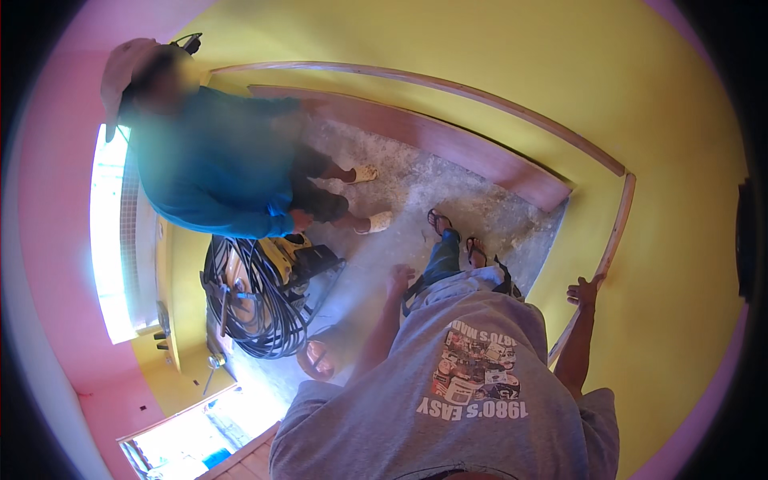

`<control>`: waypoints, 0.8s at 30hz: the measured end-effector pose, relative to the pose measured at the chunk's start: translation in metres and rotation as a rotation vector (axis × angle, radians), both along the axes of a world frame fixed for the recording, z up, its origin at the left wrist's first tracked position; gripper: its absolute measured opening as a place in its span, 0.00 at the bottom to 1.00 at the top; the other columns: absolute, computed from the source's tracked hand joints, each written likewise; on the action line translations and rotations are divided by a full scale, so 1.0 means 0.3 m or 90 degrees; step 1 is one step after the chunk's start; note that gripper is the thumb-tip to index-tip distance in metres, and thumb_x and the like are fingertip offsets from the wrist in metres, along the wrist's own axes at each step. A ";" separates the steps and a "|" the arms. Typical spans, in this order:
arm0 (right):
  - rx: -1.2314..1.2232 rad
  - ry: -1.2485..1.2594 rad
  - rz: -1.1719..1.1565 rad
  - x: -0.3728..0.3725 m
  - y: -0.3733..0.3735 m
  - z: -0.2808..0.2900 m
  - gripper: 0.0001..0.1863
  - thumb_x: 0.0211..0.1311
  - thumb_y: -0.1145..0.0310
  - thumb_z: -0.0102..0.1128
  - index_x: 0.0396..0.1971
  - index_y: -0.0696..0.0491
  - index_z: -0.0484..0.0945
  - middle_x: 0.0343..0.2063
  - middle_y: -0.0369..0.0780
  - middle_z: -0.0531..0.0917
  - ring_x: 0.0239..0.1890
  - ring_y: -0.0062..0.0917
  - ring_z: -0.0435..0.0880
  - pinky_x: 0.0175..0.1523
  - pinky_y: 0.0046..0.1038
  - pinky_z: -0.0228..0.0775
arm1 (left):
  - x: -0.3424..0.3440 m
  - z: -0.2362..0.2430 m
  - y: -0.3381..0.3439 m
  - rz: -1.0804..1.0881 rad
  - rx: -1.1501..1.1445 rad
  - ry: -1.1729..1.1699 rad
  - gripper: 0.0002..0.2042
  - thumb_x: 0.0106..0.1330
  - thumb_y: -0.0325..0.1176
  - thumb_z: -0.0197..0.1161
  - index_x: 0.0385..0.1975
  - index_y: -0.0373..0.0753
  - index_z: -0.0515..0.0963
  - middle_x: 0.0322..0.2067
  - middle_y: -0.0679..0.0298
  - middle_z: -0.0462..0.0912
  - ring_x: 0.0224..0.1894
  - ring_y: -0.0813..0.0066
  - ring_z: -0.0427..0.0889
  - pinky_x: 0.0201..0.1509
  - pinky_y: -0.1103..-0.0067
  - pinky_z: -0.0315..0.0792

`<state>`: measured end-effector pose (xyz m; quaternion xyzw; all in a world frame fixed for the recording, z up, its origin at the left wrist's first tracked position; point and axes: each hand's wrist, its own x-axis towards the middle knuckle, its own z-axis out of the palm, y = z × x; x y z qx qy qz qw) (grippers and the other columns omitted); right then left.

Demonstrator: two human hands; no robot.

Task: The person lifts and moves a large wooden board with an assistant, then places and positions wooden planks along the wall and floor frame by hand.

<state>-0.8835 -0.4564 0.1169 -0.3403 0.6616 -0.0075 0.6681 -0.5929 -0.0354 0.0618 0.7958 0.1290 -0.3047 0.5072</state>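
My right hand [586,291] is at the yellow wall, its fingers curled over a narrow wooden strip [614,232] that runs along it. My left hand [400,278] hangs beside my hip, fingers loosely apart, with nothing visible in it. Another long wooden strip [480,94] follows the wall and meets the first at the corner. Below it, a wide reddish-brown board [448,146] stands on edge on the floor against the wall.
A person in a blue long-sleeved top [216,160] stands at the left, one arm stretched toward the wall. Beside them lie a coiled black cable [276,332] and a yellow object [276,258]. A reddish rounded object [318,360] is on the concrete floor [404,176].
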 end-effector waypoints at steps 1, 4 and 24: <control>-0.016 0.011 0.048 -0.014 -0.008 -0.015 0.32 0.54 0.66 0.37 0.51 0.36 0.28 0.17 0.41 0.63 0.13 0.24 0.62 0.19 0.26 0.57 | 0.006 -0.003 -0.001 -0.009 0.004 -0.011 0.14 0.56 0.35 0.44 0.35 0.29 0.66 0.29 0.54 0.76 0.30 0.67 0.76 0.34 0.78 0.68; -0.031 0.033 0.035 0.009 0.007 -0.005 0.30 0.53 0.66 0.38 0.49 0.36 0.31 0.16 0.42 0.64 0.12 0.25 0.63 0.19 0.26 0.58 | -0.005 -0.024 0.012 0.010 -0.009 0.013 0.15 0.56 0.36 0.42 0.35 0.30 0.66 0.29 0.54 0.76 0.30 0.67 0.76 0.34 0.77 0.67; -0.084 0.076 0.032 0.019 0.020 0.005 0.13 0.57 0.60 0.33 0.42 0.42 0.49 0.10 0.39 0.64 0.09 0.24 0.62 0.16 0.27 0.60 | -0.010 -0.014 0.000 -0.018 -0.003 -0.021 0.16 0.55 0.38 0.41 0.31 0.29 0.68 0.25 0.54 0.76 0.28 0.68 0.76 0.33 0.77 0.68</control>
